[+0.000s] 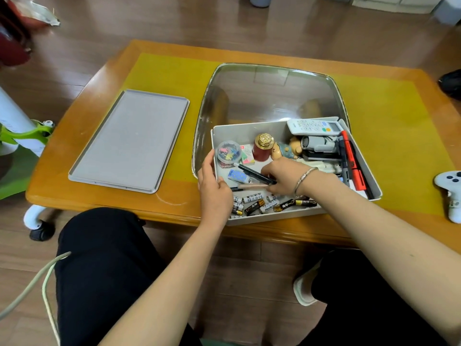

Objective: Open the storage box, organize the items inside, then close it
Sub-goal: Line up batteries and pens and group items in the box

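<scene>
The grey storage box [249,127] stands open on the table, its clear lid [272,93] tipped up behind it. Inside lie several batteries [264,204], a black pen [252,172], a blue dotted packet [238,176], a round tub of coloured clips [228,153], a red jar with a gold top [262,147], a white remote [314,126], a small bear figure [287,148] and red and black markers [351,161]. My left hand [214,186] grips the box's left wall. My right hand [284,177] reaches into the box, fingers curled on the black pen.
A flat grey tray [129,141] lies on the table to the left of the box. A white game controller [450,193] sits at the right edge. The table has a yellow mat [389,136]. My knees are under the near edge.
</scene>
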The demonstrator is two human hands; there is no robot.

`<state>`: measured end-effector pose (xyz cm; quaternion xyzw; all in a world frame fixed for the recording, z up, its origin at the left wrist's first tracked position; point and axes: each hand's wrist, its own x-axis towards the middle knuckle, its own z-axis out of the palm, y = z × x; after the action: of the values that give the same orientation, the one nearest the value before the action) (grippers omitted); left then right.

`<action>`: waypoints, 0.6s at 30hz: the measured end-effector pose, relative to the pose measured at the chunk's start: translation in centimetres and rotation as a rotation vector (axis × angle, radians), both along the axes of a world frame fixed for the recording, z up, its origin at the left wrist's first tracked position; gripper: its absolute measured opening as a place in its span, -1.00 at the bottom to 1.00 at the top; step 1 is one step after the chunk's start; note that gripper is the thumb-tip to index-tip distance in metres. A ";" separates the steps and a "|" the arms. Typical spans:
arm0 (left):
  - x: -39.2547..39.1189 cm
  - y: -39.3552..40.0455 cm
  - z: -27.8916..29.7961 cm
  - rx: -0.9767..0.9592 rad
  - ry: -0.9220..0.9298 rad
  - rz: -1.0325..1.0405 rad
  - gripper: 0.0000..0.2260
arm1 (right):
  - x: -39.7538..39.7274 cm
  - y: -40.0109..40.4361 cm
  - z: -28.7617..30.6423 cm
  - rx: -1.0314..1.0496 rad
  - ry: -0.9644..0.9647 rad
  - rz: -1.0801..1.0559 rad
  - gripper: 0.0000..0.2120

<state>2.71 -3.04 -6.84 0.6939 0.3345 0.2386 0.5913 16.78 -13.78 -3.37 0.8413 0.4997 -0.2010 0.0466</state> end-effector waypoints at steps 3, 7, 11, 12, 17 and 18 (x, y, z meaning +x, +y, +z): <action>0.0 0.0 -0.1 -0.006 -0.004 -0.004 -0.41 | 0.3 -0.6 2.0 0.066 -0.004 -0.019 -0.94; 0.0 0.0 -0.1 -0.002 -0.012 -0.002 -0.41 | 2.3 -0.5 4.5 0.222 -0.145 -0.052 -0.83; 0.0 0.0 -0.1 0.007 -0.010 -0.008 -0.41 | 5.0 1.2 4.9 0.318 -0.285 -0.097 -0.78; 0.0 0.0 -0.1 0.014 -0.007 -0.007 -0.41 | 5.4 1.8 4.8 0.308 -0.316 -0.096 -0.77; -0.1 0.0 0.0 0.041 -0.009 -0.002 -0.41 | 6.3 4.2 3.9 0.290 -0.343 -0.141 -0.72; -0.1 -0.1 0.0 0.040 -0.010 -0.004 -0.41 | 6.4 4.4 3.7 0.290 -0.341 -0.143 -0.71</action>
<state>2.65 -3.11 -6.80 0.7051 0.3255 0.2475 0.5794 23.14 -9.34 0.36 0.8942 0.4474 0.0153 -0.0052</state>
